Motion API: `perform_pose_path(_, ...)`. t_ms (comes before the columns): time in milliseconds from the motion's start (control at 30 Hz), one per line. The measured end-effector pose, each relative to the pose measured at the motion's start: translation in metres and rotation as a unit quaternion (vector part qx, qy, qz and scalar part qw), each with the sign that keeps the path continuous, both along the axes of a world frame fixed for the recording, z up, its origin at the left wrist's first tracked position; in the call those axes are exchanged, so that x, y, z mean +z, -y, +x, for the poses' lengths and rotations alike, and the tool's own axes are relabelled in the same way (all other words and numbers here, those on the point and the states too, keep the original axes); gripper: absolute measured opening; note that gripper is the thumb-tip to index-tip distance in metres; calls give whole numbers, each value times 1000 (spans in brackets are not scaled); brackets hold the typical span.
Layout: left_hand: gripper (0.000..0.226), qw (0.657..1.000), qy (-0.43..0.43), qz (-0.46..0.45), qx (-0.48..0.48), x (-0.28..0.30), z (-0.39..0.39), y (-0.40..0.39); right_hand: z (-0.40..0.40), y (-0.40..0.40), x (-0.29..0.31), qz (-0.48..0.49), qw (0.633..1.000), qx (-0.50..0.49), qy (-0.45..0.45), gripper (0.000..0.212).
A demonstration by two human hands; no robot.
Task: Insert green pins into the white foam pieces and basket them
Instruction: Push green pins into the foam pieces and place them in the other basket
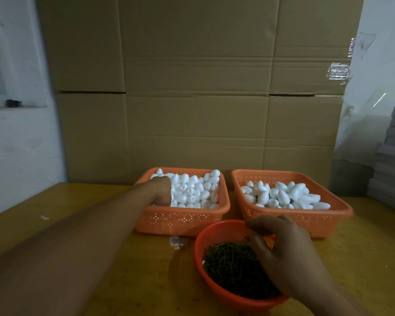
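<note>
Foam pieces (193,190): light, dentable; pinch gently at the midsection.
Green pins (233,265): thin, stiff; pinch one shaft.
Left hand (161,190): curled in left basket (180,221), grasp probably foam, unconfirmed.
Right hand (281,249): fingers bent over pins; grip indeterminate.

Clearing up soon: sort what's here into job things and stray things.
Job: left basket of foam pieces, right basket, round bowl of green pins, left hand, right hand.
Stray: cardboard, grey stack, white crumbs.
</note>
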State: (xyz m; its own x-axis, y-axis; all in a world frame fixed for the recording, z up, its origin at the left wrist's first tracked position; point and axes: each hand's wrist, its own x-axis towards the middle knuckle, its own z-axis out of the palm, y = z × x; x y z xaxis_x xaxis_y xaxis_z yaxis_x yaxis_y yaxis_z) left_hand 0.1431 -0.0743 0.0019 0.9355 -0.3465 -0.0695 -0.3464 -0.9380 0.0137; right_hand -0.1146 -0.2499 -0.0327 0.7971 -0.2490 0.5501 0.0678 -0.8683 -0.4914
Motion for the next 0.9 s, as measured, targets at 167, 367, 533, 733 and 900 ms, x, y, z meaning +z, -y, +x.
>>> perform_pose_path(167, 22, 995, 6, -101, -14, 3, 6, -7, -1, 0, 2, -8, 1000, 3, 0, 24)
perform_pose_path(367, 22, 942, 56, -324, -69, 11, -22, -14, -1, 0, 2, -12, 1000, 0, 4, 24)
perform_pose_path(533, 31, 856, 78, -486, -159, 7, -67, -16, -1, -1, 1, -15, 1000, 7, -3, 25)
perform_pose_path(733, 24, 778, 56, -581, -233, 0, -116, -12, -1, -2, 1, -16, 1000, 7, -12, 25)
perform_pose_path(900, 26, 743, 30, -619, -253, -11, -146, -12, -1, 1, 1, -25, 1000, 4, -13, 28)
